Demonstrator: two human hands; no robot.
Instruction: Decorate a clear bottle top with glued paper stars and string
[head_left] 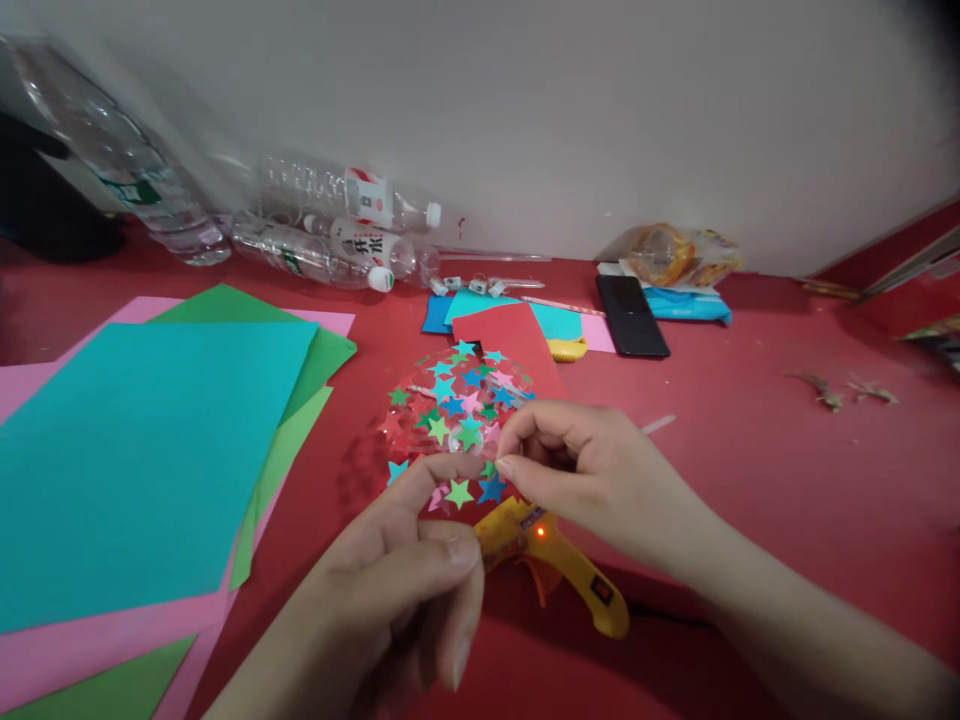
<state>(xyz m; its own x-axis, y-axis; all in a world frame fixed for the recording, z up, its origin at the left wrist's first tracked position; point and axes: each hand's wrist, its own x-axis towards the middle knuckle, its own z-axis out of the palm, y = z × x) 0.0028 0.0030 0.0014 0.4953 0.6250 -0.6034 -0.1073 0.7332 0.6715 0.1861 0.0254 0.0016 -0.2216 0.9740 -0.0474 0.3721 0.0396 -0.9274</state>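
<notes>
While the left hand (405, 590), forefinger out, props the clear star-covered disc (457, 415) just above the glue gun (555, 570), its grip hidden, the right hand (592, 480) pinches the disc's near edge, seemingly pressing a star (489, 468) flat; another star would need fresh glue.

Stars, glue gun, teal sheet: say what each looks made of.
Stars: thin coloured paper, matte, cleanly cut; glints among them suggest clear plastic beneath, unsure. Glue gun: yellow moulded plastic, smooth, slightly glossy. Teal sheet: matte paper or thin card, with crisp flat edges.
</notes>
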